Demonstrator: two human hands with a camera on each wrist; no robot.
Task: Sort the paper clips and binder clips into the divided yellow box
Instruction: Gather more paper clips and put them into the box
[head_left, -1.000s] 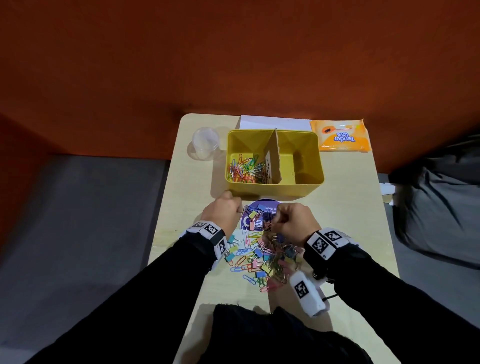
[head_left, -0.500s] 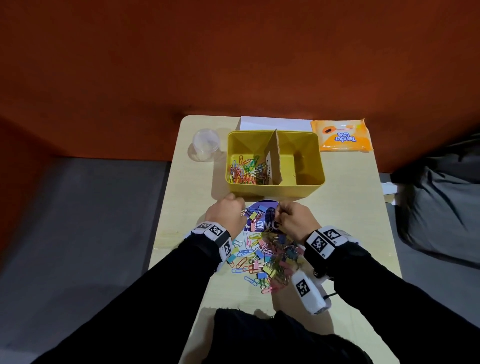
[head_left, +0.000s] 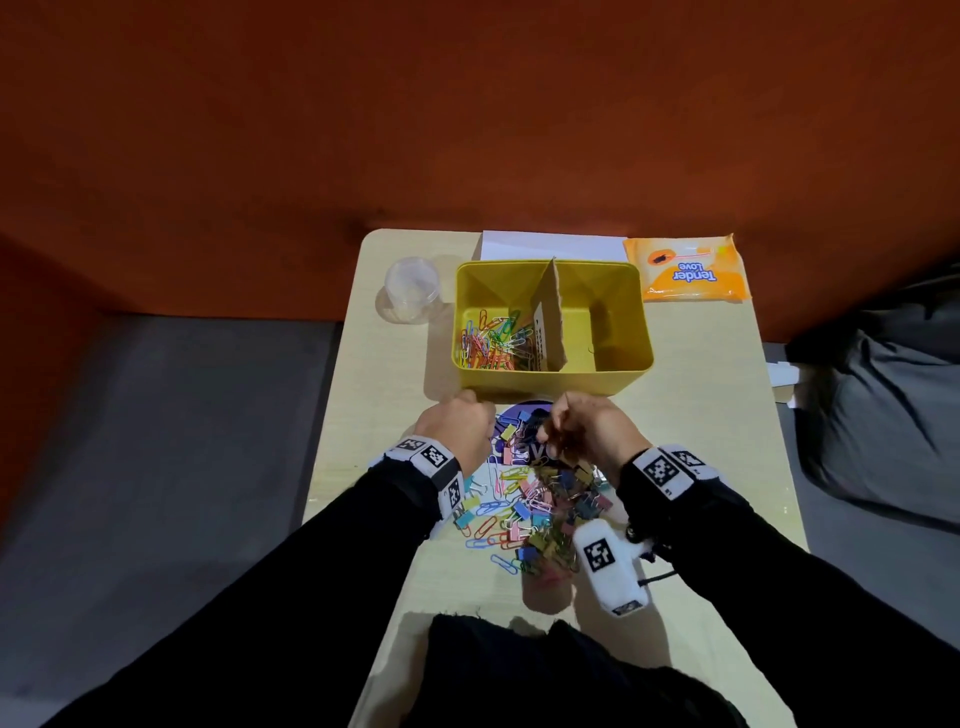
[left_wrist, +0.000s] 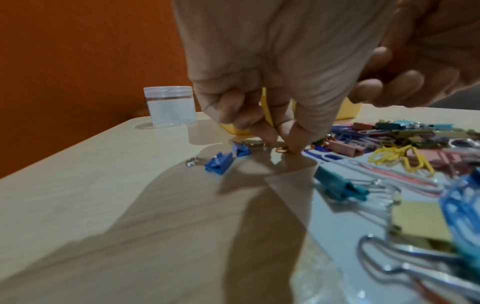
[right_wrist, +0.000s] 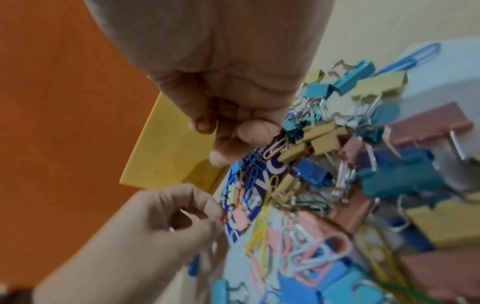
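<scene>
The yellow box (head_left: 553, 376) stands mid-table with a cardboard divider (head_left: 550, 317). Coloured paper clips (head_left: 493, 340) lie in its left compartment; the right one looks bare. A mixed pile of clips (head_left: 535, 499) lies in front of it. My left hand (head_left: 457, 431) is at the pile's far left edge, fingertips down, pinching an orange paper clip (left_wrist: 283, 149) on the table. My right hand (head_left: 587, 431) hovers over the pile's far right with curled fingers (right_wrist: 221, 156); a thin red clip seems held between them. Linked binder clips (right_wrist: 319, 135) sit by its thumb.
A clear lidded jar (head_left: 413, 291) stands left of the box. An orange tissue pack (head_left: 685, 270) and white paper (head_left: 550, 244) lie behind it. A blue printed sheet (head_left: 524, 447) lies under the pile. Two blue binder clips (left_wrist: 219, 163) sit apart at the left.
Both hands stay at the far edge of the pile. Only the fingers have shifted slightly as they work among the clips.
</scene>
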